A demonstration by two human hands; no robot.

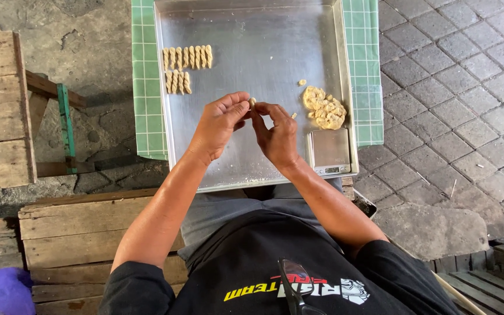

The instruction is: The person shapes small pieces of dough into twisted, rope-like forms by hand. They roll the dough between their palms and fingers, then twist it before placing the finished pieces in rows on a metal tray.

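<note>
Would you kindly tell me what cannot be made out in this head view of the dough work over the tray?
- Dough piece: mostly hidden between the fingertips of the left hand and right hand; its shape is unclear.
- Small scale: its display is too small to read.
- Metal tray: far edge cut off by the top of the frame.
- Twisted pieces: too small to see surface detail.

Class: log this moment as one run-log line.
left hand: pinching dough bit | right hand: pinching same | tray: twists, dough pile, scale
</note>
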